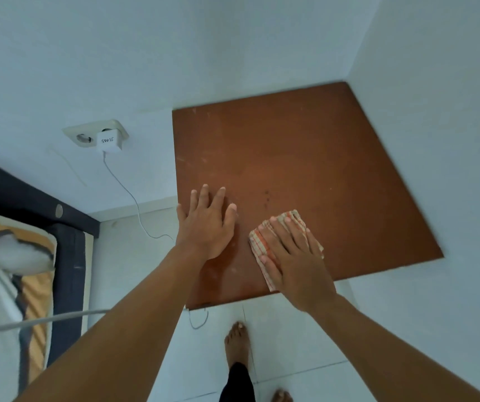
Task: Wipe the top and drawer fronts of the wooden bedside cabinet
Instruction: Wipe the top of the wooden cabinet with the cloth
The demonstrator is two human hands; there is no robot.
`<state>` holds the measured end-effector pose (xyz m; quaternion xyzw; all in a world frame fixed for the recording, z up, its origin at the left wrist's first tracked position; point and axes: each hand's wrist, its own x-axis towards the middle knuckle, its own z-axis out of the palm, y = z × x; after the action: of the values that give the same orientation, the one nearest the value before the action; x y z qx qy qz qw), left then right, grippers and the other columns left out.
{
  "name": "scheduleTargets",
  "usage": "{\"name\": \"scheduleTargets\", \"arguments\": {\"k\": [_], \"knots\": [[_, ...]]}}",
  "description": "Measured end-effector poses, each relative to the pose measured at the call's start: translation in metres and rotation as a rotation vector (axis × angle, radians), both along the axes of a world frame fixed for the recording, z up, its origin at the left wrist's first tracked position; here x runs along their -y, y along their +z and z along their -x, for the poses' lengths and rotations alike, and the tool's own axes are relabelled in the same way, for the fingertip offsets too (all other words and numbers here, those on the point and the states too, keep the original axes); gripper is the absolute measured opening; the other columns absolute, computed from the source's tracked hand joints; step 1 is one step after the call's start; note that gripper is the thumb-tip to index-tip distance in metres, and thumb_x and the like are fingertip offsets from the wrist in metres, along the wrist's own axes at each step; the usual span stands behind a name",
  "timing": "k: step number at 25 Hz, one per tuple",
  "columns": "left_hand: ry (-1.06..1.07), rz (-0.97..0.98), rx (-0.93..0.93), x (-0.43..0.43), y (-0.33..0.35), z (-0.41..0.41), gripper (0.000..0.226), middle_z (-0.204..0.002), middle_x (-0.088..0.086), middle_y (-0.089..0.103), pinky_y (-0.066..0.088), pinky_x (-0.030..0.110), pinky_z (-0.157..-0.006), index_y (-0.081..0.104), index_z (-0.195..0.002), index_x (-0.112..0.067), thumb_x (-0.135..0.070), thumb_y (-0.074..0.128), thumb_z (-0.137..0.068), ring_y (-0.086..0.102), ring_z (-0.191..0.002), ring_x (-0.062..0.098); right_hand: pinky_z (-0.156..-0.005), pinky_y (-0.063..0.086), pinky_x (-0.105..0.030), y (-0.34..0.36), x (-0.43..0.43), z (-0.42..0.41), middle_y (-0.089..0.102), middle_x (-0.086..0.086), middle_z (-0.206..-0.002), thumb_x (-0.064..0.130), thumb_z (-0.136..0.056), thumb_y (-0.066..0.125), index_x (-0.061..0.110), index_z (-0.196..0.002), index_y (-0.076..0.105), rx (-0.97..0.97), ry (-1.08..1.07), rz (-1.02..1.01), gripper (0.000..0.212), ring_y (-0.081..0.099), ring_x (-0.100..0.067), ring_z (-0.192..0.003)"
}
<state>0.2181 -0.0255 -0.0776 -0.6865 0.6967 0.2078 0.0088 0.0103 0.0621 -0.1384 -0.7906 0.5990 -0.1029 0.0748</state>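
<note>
Cabinet top: the flat, reddish-brown wooden top of the bedside cabinet (305,169) sits in the corner where two pale walls meet, its far and right edges against them. I see it from above, so the drawer fronts are hidden.
Surface: matte, with pale scuffs near the far left corner, a few dark specks around the middle, and faint whitish smears by the near left edge.
Cloth: a small folded rag, cream with orange checks (262,242), lies flat on the near part of the top, just inside the front edge, partly covered by my hands.
</note>
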Motion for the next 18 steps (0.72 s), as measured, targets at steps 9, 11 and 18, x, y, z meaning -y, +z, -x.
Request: {"name": "scheduleTargets", "arguments": {"k": [9,11,18], "knots": [[-0.01,0.014,0.018,-0.055,0.006,-0.001,0.06,-0.171,0.005,0.009,0.002,0.06,-0.122,0.02,-0.16,-0.032,-0.055,0.019,-0.105,0.0,-0.157,0.03,-0.111,0.05,-0.046,-0.026,-0.131,0.04,0.046,0.004,-0.16,0.018,-0.103,0.057,0.018,-0.146,0.056,0.188,-0.016,0.042,0.043,0.03,-0.017,-0.155],[-0.007,0.021,0.03,-0.054,0.009,-0.002,0.06,-0.171,0.005,0.009,0.001,0.06,-0.121,0.021,-0.16,-0.032,-0.055,0.02,-0.105,0.0,-0.157,0.031,-0.105,0.055,-0.048,-0.025,-0.144,0.051,0.048,0.001,-0.158,0.017,-0.099,0.061,0.02,-0.147,0.054,0.179,-0.021,-0.011,0.048,0.03,-0.021,-0.155],[0.003,0.032,0.042,-0.018,0.031,-0.002,0.063,-0.171,0.003,0.005,0.0,0.06,-0.122,0.018,-0.161,-0.033,-0.059,0.017,-0.103,-0.003,-0.157,0.03,-0.118,0.04,-0.032,0.056,-0.06,0.04,0.06,-0.006,-0.145,0.027,-0.109,0.043,0.013,-0.143,0.058,0.469,-0.06,0.117,0.04,0.049,-0.019,-0.143]]}}
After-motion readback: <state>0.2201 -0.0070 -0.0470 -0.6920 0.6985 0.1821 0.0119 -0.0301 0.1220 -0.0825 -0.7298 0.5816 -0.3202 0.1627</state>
